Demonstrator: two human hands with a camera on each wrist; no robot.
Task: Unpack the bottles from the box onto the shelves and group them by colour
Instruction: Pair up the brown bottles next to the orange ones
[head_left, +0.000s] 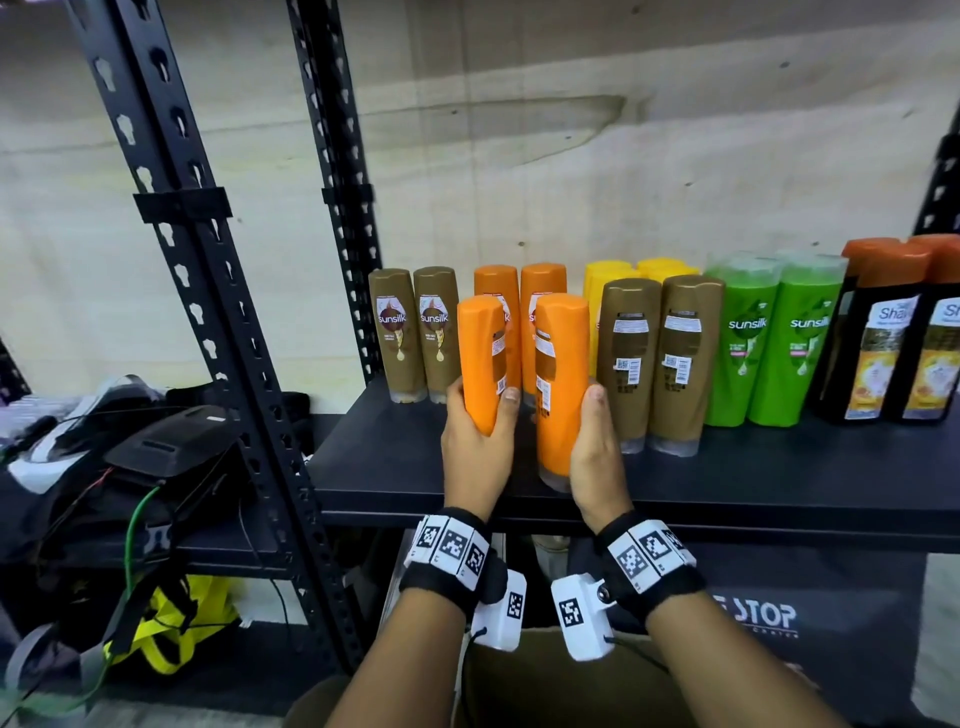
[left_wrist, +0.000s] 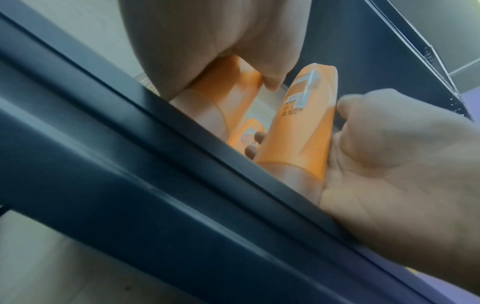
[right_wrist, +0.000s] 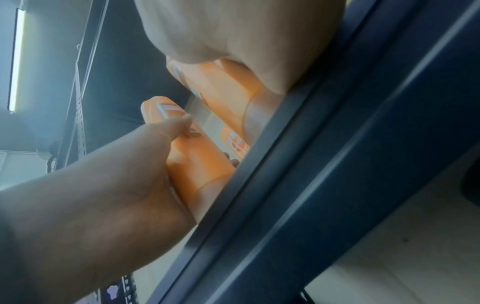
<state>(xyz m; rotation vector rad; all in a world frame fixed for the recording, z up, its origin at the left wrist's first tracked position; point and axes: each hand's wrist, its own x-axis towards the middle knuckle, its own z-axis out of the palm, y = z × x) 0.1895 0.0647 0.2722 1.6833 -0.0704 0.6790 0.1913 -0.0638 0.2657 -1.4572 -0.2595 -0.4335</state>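
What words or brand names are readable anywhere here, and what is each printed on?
"sunsilk": on the two brown bottles at the back left.
"sunsilk": on the two green bottles.
"Sha", cut off: on the dark bottles with orange caps.
"STOP", its start hidden: on the dark bag below the shelf.
Back labels on the front brown bottles and both held orange bottles: too small to read.
Wristband squares: patterns, not words.

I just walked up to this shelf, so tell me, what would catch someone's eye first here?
Front and centre, the left hand and the right hand each grip an orange bottle upright over the black shelf, just ahead of two more orange bottles. Behind runs a colourful row: brown bottles at left, then yellow bottles, and green bottles to the right.
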